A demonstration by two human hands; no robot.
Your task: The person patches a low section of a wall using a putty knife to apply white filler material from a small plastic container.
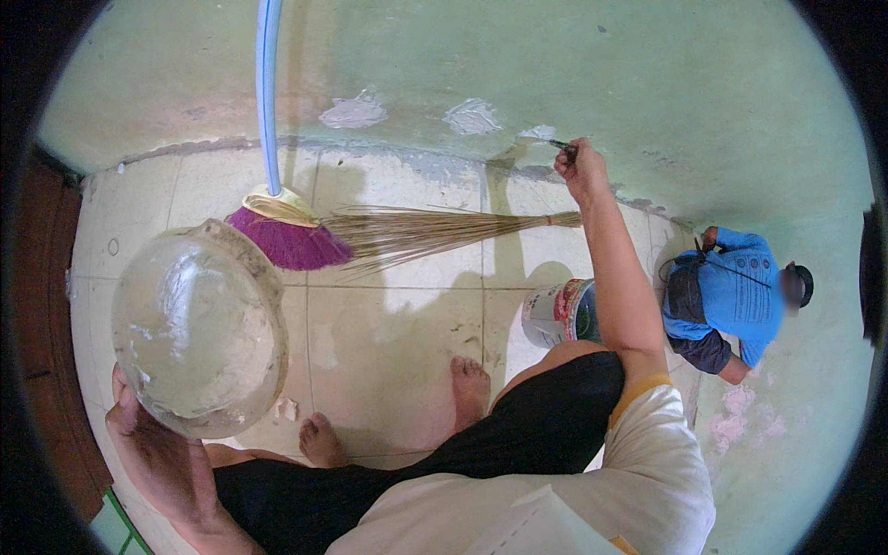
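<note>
My left hand grips the lower rim of a translucent round basin, which is tilted and has pale, creamy smears inside. At the wall, my right hand is closed on the dark handle of a putty knife. The knife's blade points left, at a small white putty patch low on the green wall. Whether the blade touches the wall I cannot tell. Two larger putty patches, one in the middle and one farther left, lie along the same height.
A purple-bristled broom with a blue pole leans against the wall. Beside it a stick broom lies on the tiled floor. A printed bucket stands near my right knee. At right, a person in blue faces another wall with pinkish patches.
</note>
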